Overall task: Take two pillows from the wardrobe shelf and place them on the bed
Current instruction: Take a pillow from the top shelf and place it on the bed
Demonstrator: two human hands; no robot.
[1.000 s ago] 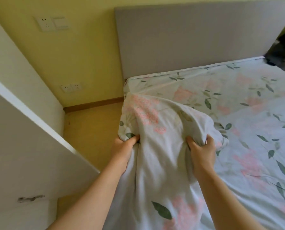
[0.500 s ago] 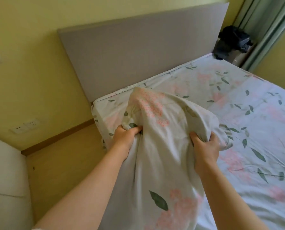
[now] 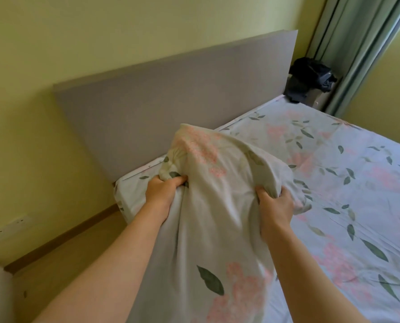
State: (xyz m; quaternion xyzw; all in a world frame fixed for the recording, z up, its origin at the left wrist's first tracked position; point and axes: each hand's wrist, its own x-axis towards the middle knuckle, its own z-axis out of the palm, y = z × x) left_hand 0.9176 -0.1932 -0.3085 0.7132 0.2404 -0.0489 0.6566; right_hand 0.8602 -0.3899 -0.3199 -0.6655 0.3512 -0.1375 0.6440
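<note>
I hold a floral pillow [image 3: 217,183] with pink flowers and green leaves out in front of me, above the near corner of the bed [image 3: 334,171]. My left hand [image 3: 163,191] grips its left side. Its right side is clutched by my right hand [image 3: 274,203]. The pillow's far end points toward the grey headboard [image 3: 171,108]. The bed sheet carries the same floral pattern. No second pillow and no wardrobe shelf is in view.
A yellow wall stands behind the headboard, with a socket [image 3: 5,229] low on the left. A strip of wooden floor [image 3: 66,252] runs between wall and bed. A black bag [image 3: 311,78] sits at the far bed corner beside green curtains [image 3: 362,43].
My view has swung right and moved toward the bed. The wardrobe door has left the frame. Both hands keep their hold on the pillow, now raised nearer the headboard.
</note>
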